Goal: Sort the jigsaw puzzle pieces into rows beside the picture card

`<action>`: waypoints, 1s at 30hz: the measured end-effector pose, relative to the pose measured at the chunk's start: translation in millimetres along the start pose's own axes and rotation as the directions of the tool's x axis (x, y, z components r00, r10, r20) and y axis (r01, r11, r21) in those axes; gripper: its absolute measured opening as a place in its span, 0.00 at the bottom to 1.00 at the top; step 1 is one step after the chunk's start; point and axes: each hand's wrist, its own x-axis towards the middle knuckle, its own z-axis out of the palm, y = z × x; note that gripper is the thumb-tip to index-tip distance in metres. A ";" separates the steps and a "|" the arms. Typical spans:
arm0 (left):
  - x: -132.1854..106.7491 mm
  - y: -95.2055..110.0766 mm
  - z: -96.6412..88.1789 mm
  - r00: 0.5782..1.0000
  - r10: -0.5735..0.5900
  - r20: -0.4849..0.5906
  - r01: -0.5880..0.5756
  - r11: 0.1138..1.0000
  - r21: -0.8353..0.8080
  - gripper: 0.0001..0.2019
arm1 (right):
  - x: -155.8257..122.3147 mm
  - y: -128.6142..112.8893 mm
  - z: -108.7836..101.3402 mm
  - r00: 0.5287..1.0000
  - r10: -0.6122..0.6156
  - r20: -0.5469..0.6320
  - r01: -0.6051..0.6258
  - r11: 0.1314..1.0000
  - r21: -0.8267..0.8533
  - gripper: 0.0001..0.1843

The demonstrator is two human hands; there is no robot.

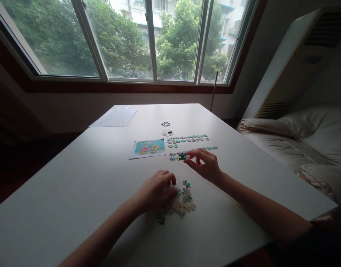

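My right hand [205,163] pinches a dark green jigsaw puzzle piece [182,156] between thumb and fingers, over the near rows of laid-out pieces. Over the left side of a loose pile of puzzle pieces [182,205], my left hand [159,189] is closed with its fingers curled down. Whatever its fingertips hold is hidden. Many pieces in the pile lie with their plain beige backs up; others show colours. Beyond my right hand, sorted puzzle pieces [188,139] lie in rows. A printed picture card [149,148] with cartoon figures lies left of the rows.
The white table [84,185] carries everything. Two round inserts [167,133] sit in its surface beyond the card. A sheet of paper [113,116] lies at the far left corner. A pale sofa [284,135] stands to the right, and a window [126,40] is behind the table.
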 end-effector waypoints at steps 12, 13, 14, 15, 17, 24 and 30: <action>-2.5 -7.4 -16.0 1.000 -0.003 0.031 0.001 0.998 0.055 0.08 | 1.1 2.2 1.4 0.995 -0.075 -0.063 0.079 0.995 0.068 0.10; -2.4 -7.0 -16.8 0.999 -0.005 0.041 0.003 0.998 0.057 0.08 | 0.5 2.6 2.0 0.996 -0.072 -0.055 0.076 0.994 0.075 0.10; -2.5 -6.8 -17.8 0.999 -0.009 0.048 0.006 0.998 0.055 0.07 | -0.2 3.1 2.7 0.997 -0.067 -0.046 0.071 0.994 0.081 0.10; -2.6 -6.7 -19.0 0.998 -0.012 0.056 0.010 0.999 0.047 0.07 | -0.7 3.5 3.6 0.997 -0.065 -0.033 0.067 0.994 0.088 0.10; -3.1 -6.8 -22.2 0.997 -0.025 0.076 0.023 0.999 0.027 0.06 | -0.9 4.8 5.6 0.999 -0.051 -0.003 0.051 0.995 0.090 0.11; -6.1 -11.3 -29.5 0.974 -0.127 0.189 0.135 0.991 -0.026 0.06 | 23.6 37.2 14.9 0.983 0.061 0.175 -0.059 0.998 -0.017 0.11; -8.4 -14.5 -29.5 0.976 -0.118 0.182 0.130 0.990 -0.055 0.05 | 55.3 86.6 34.3 0.857 0.315 0.408 -0.254 0.947 -0.196 0.11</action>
